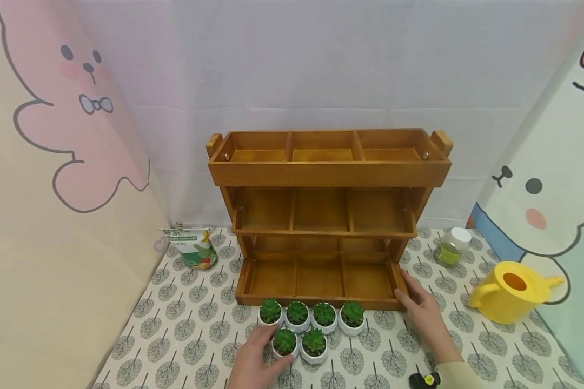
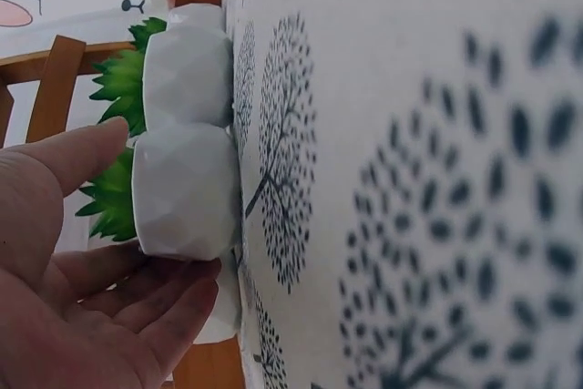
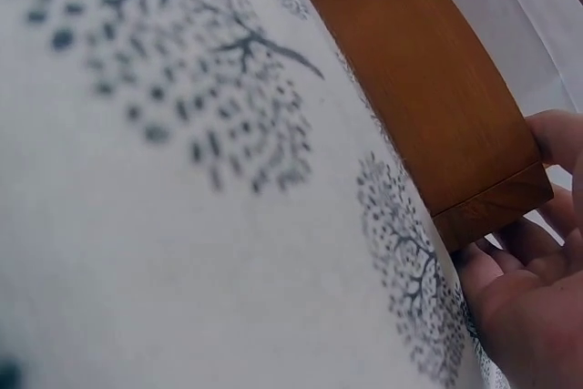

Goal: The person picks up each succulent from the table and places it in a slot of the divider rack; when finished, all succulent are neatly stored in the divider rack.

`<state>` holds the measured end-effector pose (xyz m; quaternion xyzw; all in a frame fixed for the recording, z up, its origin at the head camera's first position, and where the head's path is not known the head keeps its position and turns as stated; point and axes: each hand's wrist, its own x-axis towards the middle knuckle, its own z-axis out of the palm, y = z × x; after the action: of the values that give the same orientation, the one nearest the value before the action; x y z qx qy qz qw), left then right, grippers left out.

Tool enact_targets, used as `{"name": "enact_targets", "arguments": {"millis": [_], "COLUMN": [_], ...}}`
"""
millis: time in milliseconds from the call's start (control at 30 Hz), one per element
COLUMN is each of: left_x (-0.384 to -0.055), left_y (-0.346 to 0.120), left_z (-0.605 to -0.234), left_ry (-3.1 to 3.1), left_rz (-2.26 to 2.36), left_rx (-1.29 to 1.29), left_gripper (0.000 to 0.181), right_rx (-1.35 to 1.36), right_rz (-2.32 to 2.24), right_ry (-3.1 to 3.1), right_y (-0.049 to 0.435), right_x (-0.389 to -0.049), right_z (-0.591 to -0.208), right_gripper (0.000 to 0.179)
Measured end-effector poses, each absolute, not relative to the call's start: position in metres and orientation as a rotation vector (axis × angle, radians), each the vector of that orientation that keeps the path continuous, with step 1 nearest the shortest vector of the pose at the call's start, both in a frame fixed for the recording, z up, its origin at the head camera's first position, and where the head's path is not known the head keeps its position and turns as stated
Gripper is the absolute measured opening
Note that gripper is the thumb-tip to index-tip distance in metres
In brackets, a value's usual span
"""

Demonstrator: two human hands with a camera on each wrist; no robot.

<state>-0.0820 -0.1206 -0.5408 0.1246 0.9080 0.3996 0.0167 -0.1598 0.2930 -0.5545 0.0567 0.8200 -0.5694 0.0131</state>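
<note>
My left hand (image 1: 258,359) is at the front-left potted succulent (image 1: 285,342), a green plant in a white faceted pot. The thumb lies along its near rim, and the fingers (image 2: 173,302) bend around the pot's side. A second potted succulent (image 1: 314,346) stands beside it, and several more form a row behind, along the front of the brown wooden shelf (image 1: 321,174). My right hand (image 1: 425,319) grips the front right corner of the shelf's bottom tier (image 3: 446,79), thumb on one face and fingers around the end.
Three stepped tiers of the shelf have divided compartments. A green-and-white bag (image 1: 194,249) stands left of it. To the right are a white-capped jar (image 1: 452,247) and a yellow watering can (image 1: 513,292). The tree-print cloth (image 1: 175,335) covers the table; fabric walls enclose the sides and back.
</note>
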Motion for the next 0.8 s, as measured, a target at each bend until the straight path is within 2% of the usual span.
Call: {"name": "enact_targets", "arguments": {"millis": [800], "left_x": [-0.0889], "left_y": [-0.1157], "left_z": [-0.5383], "left_ry": [2.694], "left_rz": [1.244], "left_rx": [0.302], "left_gripper": [0.073], "right_rx": [0.207], "right_rz": [-1.832], "right_ry": [2.509], "right_y": [0.2929], "right_x": [-0.1609], "right_z": [-0.5636], "right_gripper": [0.069]}}
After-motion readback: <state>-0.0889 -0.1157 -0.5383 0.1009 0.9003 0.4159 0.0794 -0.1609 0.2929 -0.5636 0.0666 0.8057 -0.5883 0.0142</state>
